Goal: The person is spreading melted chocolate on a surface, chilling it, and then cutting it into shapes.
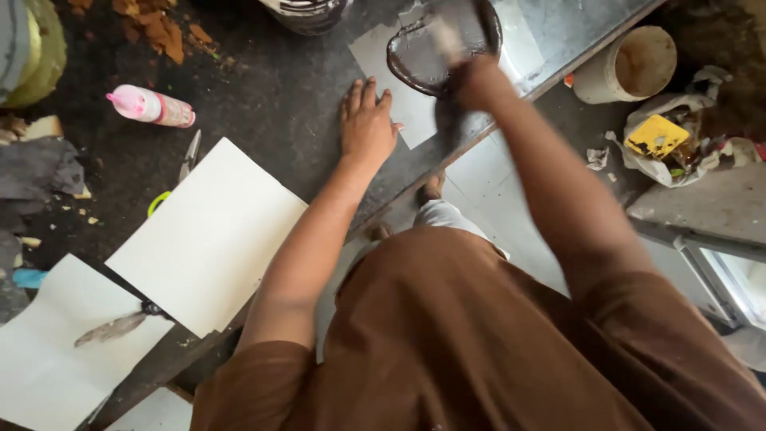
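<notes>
Left hand: my left hand (367, 121) lies flat and spread on the dark worktop (271, 96), fingers wide, holding nothing; its fingertips press the edge of a grey sheet (407, 96), which I judge pins it against sliding.
Right hand: my right hand (477, 80) is closed around a pale handle, probably a brush (447, 36); it is blurred, so I cannot tell the grip exactly.
Dark paste: a glossy dark patch (435, 48) sits on the grey sheet just beyond the right hand, under the brush.
White sheets: two blank sheets (203, 235) lie near the left forearm, within easy reach.
Bottle: a pink bottle (152, 106) lies on its side, well apart.
Scissors: scissors (187, 164) lie beside the nearer white sheet.
Bucket: a pale bucket (630, 64) stands on the floor off the worktop edge.
</notes>
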